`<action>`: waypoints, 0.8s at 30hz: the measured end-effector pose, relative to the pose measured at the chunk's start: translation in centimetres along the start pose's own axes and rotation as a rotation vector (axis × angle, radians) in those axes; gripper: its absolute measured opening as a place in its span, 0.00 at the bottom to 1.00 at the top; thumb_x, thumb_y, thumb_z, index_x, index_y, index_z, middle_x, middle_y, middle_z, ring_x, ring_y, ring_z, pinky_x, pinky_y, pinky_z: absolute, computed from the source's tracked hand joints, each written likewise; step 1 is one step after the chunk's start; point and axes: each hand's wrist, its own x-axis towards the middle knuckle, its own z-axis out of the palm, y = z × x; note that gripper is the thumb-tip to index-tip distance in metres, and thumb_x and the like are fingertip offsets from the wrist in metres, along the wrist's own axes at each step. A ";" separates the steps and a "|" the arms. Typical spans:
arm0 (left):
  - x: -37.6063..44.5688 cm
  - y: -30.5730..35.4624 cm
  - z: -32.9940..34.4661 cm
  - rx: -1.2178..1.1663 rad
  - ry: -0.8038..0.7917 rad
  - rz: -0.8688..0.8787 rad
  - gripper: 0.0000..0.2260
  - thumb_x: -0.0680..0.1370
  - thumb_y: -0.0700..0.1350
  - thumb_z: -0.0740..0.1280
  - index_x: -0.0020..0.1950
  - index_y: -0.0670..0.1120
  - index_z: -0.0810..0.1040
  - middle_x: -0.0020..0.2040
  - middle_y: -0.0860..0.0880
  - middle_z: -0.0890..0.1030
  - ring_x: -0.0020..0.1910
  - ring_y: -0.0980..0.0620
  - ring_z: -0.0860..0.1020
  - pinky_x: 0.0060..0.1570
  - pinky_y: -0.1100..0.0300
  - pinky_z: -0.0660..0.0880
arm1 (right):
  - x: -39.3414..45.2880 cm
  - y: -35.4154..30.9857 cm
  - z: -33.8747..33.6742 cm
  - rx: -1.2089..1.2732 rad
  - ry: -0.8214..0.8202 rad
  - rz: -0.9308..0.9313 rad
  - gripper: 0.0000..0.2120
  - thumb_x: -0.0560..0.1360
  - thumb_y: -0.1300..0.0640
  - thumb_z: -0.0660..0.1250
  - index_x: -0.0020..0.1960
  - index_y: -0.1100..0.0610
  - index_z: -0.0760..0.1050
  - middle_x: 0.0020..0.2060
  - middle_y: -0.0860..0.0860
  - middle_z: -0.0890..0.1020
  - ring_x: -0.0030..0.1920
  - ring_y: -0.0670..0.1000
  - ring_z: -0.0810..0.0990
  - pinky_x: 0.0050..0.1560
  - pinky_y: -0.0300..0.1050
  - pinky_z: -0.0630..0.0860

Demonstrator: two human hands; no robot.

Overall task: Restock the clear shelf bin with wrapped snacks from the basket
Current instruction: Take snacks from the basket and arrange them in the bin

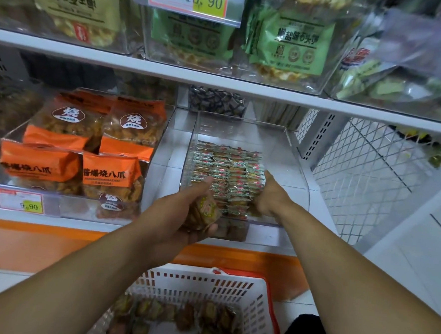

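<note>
Left hand (pixel 184 216), centre of the frame, grips a small stack of wrapped snacks (pixel 205 212), fingers curled under them, held right at the front lip of the clear bin (pixel 242 132). Right hand (pixel 267 196) is inside the bin just right of centre, pressed against the right side of the rows of snacks (pixel 227 172) already packed in there; its fingers are hidden behind the hand, so I can't tell if it's pinching a packet or just pushing the rows straight. Biggest risk imo: that left-hand stack is loose and only lightly cupped, so tilting it over the lip could let a packet or two slide off, either down onto the orange shelf edge or back toward the basket (pixel 232 287). Also the rows in the bin stand on edge, and if the right hand lets go before the new ones are wedged in, they could flop over and mess up the neat lines. The bin looks full at the front and bare at the back, so there's room. Rest of the stock is in the basket at the bottom centre of the frame, below both forearms and well apart from the hands. Orange bags (pixel 84 152) sit in the next bin to the left.
</note>
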 end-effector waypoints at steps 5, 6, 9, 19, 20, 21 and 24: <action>-0.4 0.4 0.5 -0.097 -0.020 -0.024 0.23 0.74 0.56 0.74 0.61 0.42 0.82 0.48 0.41 0.87 0.40 0.47 0.85 0.35 0.57 0.80 | -0.9 -0.8 -0.8 -0.011 -0.074 0.007 0.41 0.77 0.69 0.66 0.82 0.53 0.48 0.70 0.57 0.75 0.63 0.57 0.78 0.65 0.49 0.76; -0.6 0.6 0.5 -0.137 -0.016 -0.034 0.22 0.74 0.56 0.74 0.59 0.41 0.82 0.46 0.40 0.86 0.37 0.47 0.85 0.34 0.57 0.81 | -1.4 -1.2 -1.3 -0.039 -0.041 -0.024 0.41 0.77 0.68 0.66 0.82 0.53 0.50 0.71 0.58 0.73 0.65 0.59 0.77 0.66 0.49 0.75; -0.9 1.3 0.4 -0.223 -0.009 -0.036 0.20 0.76 0.54 0.72 0.58 0.39 0.82 0.43 0.38 0.86 0.34 0.44 0.85 0.34 0.55 0.82 | -4.1 -3.8 -2.6 -0.111 0.162 -0.283 0.33 0.76 0.67 0.67 0.78 0.52 0.64 0.71 0.56 0.73 0.69 0.57 0.73 0.68 0.47 0.72; -1.6 1.6 -0.4 -0.175 -0.231 0.108 0.21 0.74 0.43 0.62 0.64 0.37 0.81 0.63 0.36 0.82 0.59 0.41 0.83 0.58 0.46 0.81 | -12.7 -6.6 -2.5 0.498 -0.118 -0.468 0.20 0.75 0.58 0.75 0.65 0.46 0.77 0.53 0.48 0.82 0.51 0.47 0.84 0.50 0.46 0.83; -1.6 1.6 -0.4 -0.176 -0.249 0.109 0.22 0.74 0.40 0.61 0.66 0.38 0.79 0.64 0.36 0.81 0.62 0.40 0.82 0.60 0.44 0.80 | -12.7 -6.6 -2.6 0.566 -0.104 -0.431 0.22 0.74 0.60 0.76 0.65 0.47 0.77 0.52 0.50 0.82 0.51 0.49 0.84 0.51 0.48 0.83; -1.6 1.7 -0.4 -0.187 -0.262 0.103 0.22 0.74 0.38 0.60 0.68 0.38 0.77 0.64 0.35 0.81 0.62 0.39 0.81 0.59 0.43 0.80 | -12.7 -6.5 -2.8 0.632 -0.092 -0.393 0.24 0.73 0.62 0.77 0.65 0.48 0.77 0.51 0.52 0.83 0.51 0.50 0.85 0.51 0.48 0.83; -1.7 2.0 -0.3 -0.228 -0.269 0.096 0.22 0.74 0.35 0.62 0.69 0.40 0.75 0.60 0.34 0.83 0.58 0.34 0.83 0.53 0.42 0.83 | -12.6 -6.2 -4.0 0.868 -0.137 -0.304 0.28 0.67 0.64 0.79 0.64 0.52 0.78 0.49 0.55 0.86 0.47 0.49 0.86 0.47 0.42 0.82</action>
